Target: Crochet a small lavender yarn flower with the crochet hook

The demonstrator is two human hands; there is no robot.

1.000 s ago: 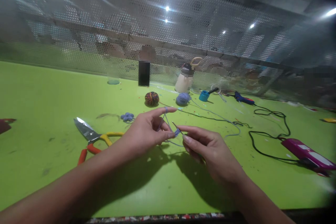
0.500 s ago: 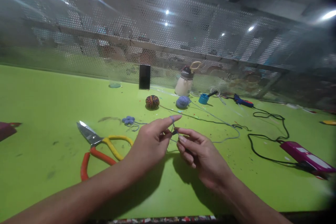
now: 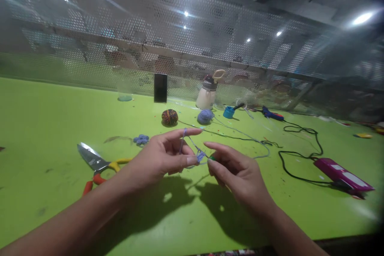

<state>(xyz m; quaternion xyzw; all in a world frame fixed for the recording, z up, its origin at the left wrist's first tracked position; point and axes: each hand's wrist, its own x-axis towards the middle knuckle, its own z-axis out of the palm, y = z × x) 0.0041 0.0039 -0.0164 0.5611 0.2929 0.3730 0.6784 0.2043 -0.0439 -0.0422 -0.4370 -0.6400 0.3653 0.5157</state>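
My left hand (image 3: 163, 154) pinches a small piece of purple crochet work (image 3: 201, 156) between thumb and fingers. Purple yarn loops over its outstretched index finger. In my right hand (image 3: 237, 170) is a crochet hook (image 3: 212, 158), of which a bit of green handle shows; its thin shaft meets the yarn at the crochet piece. Both hands are raised above the table, casting shadows. Behind them sits a purple yarn ball (image 3: 205, 117), its strand trailing right. A finished-looking purple crochet flower (image 3: 141, 140) lies beyond my left wrist.
Scissors (image 3: 94, 163) with red and yellow handles lie partly under my left forearm. A multicoloured yarn ball (image 3: 169, 117), phone (image 3: 160, 88), bottle (image 3: 207, 95) and blue pot (image 3: 229, 112) stand behind. Right are a glue gun (image 3: 272, 114) and a magenta power strip (image 3: 343, 174) with black cord.
My hands have moved slightly apart, and the crochet piece and green hook handle now show between them. My left index finger has stretched out, drawing the yarn up. The view has shifted slightly.
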